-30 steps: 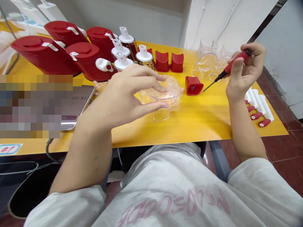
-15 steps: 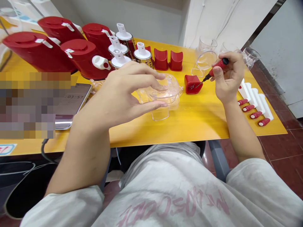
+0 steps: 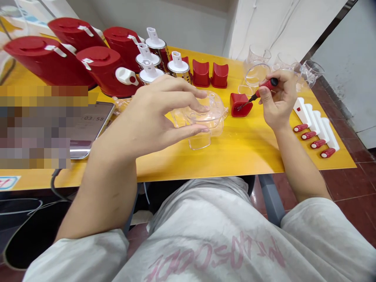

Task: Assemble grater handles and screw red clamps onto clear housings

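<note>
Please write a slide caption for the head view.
Left hand holds transparent plastic part; right hand holds red-handled screwdriver at red plastic cup.

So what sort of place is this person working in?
Probably a small assembly workshop. On the yellow table, matching parts stand or lie in groups, such as red housings and red-tipped white handles, and the right hand holds a screwdriver.

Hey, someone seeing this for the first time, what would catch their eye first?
Probably the large red housings at the back left of the yellow table. Next, the red screwdriver in the right hand, its tip at a small red holder, and the left hand on a clear plastic part near the middle.
</note>
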`<state>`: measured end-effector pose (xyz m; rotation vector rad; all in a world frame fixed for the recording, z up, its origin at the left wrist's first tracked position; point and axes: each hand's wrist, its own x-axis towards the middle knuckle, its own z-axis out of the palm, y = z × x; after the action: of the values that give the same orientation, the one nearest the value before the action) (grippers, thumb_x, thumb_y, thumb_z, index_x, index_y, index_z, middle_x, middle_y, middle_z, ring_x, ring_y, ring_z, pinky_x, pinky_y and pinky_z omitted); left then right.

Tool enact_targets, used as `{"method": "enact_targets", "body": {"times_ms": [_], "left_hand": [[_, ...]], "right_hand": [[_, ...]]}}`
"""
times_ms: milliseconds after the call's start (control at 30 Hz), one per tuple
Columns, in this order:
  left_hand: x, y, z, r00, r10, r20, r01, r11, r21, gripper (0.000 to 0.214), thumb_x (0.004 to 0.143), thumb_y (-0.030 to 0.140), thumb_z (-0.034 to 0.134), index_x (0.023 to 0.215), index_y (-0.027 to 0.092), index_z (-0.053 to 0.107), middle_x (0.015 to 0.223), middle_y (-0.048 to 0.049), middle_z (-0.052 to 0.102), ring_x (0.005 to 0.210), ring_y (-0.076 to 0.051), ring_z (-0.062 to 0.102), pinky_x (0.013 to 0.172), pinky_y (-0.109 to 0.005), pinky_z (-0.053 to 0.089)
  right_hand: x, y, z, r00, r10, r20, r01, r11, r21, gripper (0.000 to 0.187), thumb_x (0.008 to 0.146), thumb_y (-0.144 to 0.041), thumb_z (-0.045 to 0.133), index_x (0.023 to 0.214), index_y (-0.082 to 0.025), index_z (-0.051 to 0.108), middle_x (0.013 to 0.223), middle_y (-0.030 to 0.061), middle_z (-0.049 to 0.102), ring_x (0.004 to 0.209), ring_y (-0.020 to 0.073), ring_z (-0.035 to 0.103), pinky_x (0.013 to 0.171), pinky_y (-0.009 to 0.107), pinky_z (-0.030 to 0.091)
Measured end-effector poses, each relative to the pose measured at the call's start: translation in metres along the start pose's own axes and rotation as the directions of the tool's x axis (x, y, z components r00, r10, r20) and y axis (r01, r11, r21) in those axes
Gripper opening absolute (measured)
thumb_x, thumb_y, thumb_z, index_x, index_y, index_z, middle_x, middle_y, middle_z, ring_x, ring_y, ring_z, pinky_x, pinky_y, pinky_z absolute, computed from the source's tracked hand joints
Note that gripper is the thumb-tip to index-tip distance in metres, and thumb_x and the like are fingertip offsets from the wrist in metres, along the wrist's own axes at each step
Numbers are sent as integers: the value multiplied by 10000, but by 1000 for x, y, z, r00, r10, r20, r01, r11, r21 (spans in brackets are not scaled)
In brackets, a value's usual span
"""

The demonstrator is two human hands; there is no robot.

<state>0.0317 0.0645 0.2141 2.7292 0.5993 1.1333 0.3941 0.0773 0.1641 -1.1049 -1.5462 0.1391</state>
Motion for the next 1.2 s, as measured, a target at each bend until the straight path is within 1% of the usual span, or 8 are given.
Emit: {"method": "enact_targets", "body": {"times_ms": [67,167,300,533,700,900,1000,1200], "left_hand": [[0,0,0,1000,3,-2,-3,1000,1,363,1071,571,821,1113,212,792,1352,-86,840,1215,-282,791,1086,-441,622],[0,1,-1,1000,6,3,-6,1000,4,364,1073,562,823,1117,202,795,1356,-98,839,1216,-283,789,1091,-446,623],[0,1,-1,1000,0,0,0,1000,1,394,1080,611,794,1116,219,793,1342,-82,837,1237,-287,792,1096,-454,630],[1,-1,0,1000,14,-4,-14,1000,-5,427,1085,647,772,1128,222,791,1338,-92,835,1212,-290,791,1072,-459,636],[0,-1,0,1000,7,-5,-7,1000,-15,419,1077,640,785,1121,224,793,1325,-100,838,1210,-302,793,1064,-471,633],[0,0,0,1000,6,-6,-6,1000,-13,410,1070,622,806,1122,216,796,1332,-98,837,1216,-300,795,1077,-466,632],[0,0,0,1000,11,-3,-11,1000,-15,417,1074,617,801,1125,204,798,1335,-116,836,1214,-311,794,1063,-476,629],[0,-1,0,1000,19,-8,-19,1000,-19,434,1069,624,805,1120,194,802,1322,-128,838,1191,-313,793,1049,-478,626]], "right_hand": [[-1,0,1,1000,13,21,-13,1000,-10,678,943,-827,622,1270,-235,592,1199,30,690,971,-34,700,791,119,624],[-3,2,3,999,23,42,-22,1000,-19,690,931,-836,633,1271,-237,598,1206,36,701,992,-31,691,763,109,606],[-5,6,4,998,24,55,-23,1000,-18,701,920,-812,674,1277,-213,607,1193,30,704,992,-34,703,745,100,602],[-5,7,6,998,34,51,-34,999,-11,674,901,-766,735,1245,-193,639,1206,42,714,1016,-26,708,758,94,614],[-5,7,6,997,47,56,-47,999,-5,652,904,-752,738,1243,-201,658,1203,43,714,1011,-25,706,754,97,613],[-6,6,6,996,58,61,-57,998,-16,673,889,-771,745,1249,-209,656,1222,39,725,1022,-22,705,772,106,620],[-6,6,6,996,55,66,-54,998,-17,656,900,-755,742,1248,-205,657,1232,40,726,1031,-21,713,777,108,622],[-5,6,4,997,27,73,-26,1000,-10,650,915,-723,742,1257,-179,651,1209,35,711,1054,-34,719,782,72,604]]}}
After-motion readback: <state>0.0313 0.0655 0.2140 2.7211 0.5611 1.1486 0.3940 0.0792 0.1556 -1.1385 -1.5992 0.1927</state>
